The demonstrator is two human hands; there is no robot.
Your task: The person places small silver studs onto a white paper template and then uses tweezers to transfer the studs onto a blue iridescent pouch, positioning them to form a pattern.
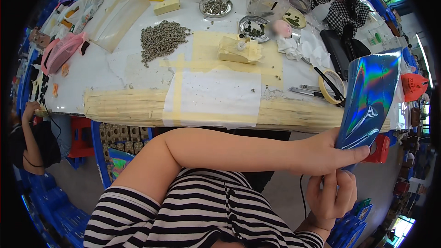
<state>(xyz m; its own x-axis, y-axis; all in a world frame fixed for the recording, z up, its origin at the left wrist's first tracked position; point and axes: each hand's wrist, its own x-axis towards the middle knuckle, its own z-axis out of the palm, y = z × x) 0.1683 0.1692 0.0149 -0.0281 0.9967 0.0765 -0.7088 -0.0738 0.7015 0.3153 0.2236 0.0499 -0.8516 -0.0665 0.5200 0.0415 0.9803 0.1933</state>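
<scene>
My left arm reaches across my body to the right. My left hand point(324, 149) is closed on the lower end of a shiny blue iridescent sheet point(367, 96), its thumb lying across the front. The sheet stands up from the hand beside the table's right end; whether it is a flat sheet or a pouch, I cannot tell. Just below, my right hand point(331, 195) is closed with curled fingers, close against the left hand and the sheet's lower end. What the right fingers hold, if anything, is hidden.
On the white table point(119, 71) lie a pile of small grey pieces point(161, 39), metal dishes point(216, 6), a yellowish block point(240, 50) and white paper point(216, 96). A tape roll point(331, 87) and cutters point(308, 92) lie near the sheet. Another person's arm point(31, 133) shows far left.
</scene>
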